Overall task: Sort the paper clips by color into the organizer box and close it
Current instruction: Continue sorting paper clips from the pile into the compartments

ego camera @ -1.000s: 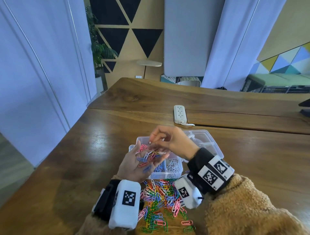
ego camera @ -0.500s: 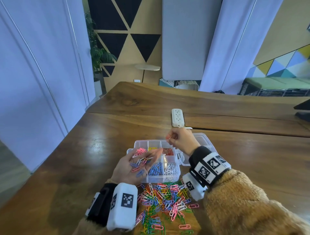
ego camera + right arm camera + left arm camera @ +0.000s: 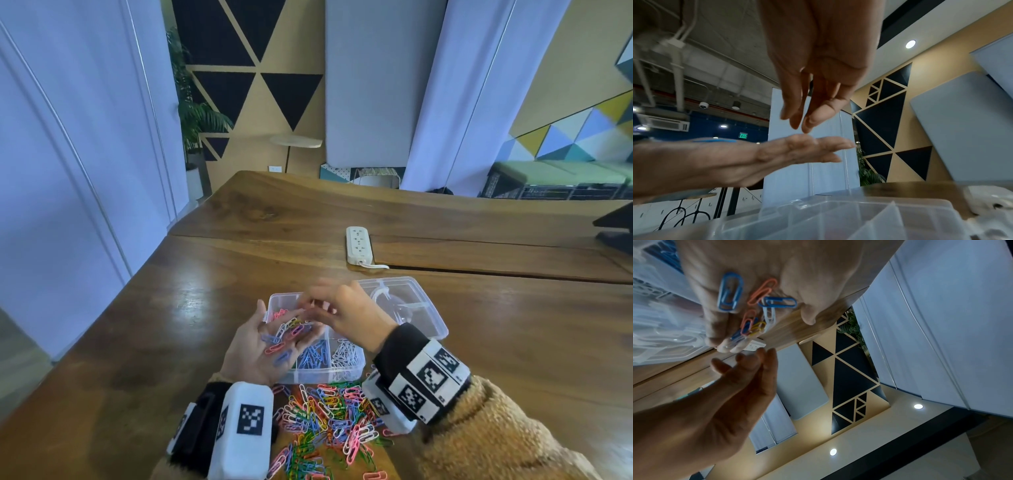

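Cupping glossy wire clips; left hand

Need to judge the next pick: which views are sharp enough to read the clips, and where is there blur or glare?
Head view: right hand is motion-blurred over the organizer box; the table shows window glare. Left wrist view: sharp on the clips in the left hand, picture inverted. Right wrist view: fingertips slightly soft, box rim blurred, strong wide-angle distortion.

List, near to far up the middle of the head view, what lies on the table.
Loose paper clip pile → organizer box → its open lid → power strip.
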